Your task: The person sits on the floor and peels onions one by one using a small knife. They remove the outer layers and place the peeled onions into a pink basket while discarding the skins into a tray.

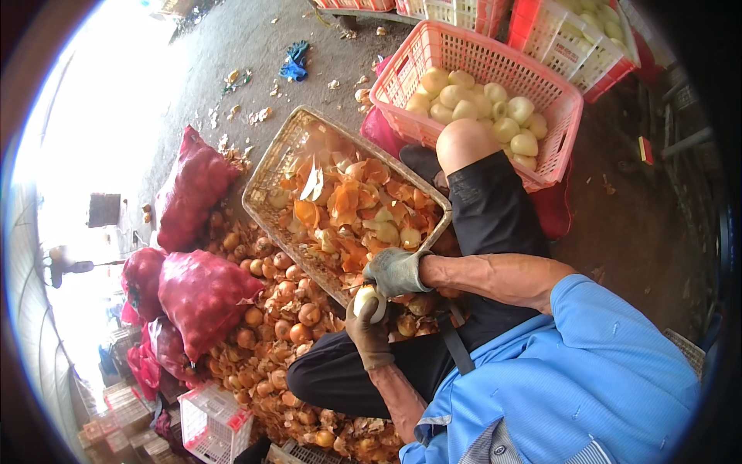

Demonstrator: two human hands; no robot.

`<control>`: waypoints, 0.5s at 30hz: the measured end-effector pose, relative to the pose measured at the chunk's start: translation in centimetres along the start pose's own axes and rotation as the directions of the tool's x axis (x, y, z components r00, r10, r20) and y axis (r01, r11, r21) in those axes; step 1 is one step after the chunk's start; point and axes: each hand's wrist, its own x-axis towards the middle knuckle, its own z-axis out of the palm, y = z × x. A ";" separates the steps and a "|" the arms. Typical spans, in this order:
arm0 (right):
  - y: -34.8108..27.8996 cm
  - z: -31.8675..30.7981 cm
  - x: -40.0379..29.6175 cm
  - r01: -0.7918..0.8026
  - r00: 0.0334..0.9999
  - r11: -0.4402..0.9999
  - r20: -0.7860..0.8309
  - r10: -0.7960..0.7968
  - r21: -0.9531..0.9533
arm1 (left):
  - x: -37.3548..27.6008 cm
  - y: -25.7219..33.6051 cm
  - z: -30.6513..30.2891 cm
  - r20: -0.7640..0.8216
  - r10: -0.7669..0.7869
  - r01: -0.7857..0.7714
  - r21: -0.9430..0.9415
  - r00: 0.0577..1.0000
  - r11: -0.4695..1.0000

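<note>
My left hand, in a worn, soiled glove, holds a peeled white onion with the thumb across its side. My right hand, in a grey-green glove, is closed on a small tool at the onion's top; the tool is mostly hidden by the fingers, so its kind is unclear. Just beyond the hands, a dirty plastic crate holds loose orange onion skins and some pale onions. Unpeeled brown onions lie heaped beside my left knee.
A pink basket of peeled onions stands beyond my right knee, with more crates behind. Full red mesh sacks lie at the left. A white crate is at lower left. Blue-green gloves and scattered skins lie on the floor.
</note>
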 end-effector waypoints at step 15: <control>1.4 -1.0 -1.5 -0.059 0.997 0.833 -0.014 0.080 0.550 | -1.0 1.4 1.7 0.078 0.010 -0.009 -0.009 0.997 1.000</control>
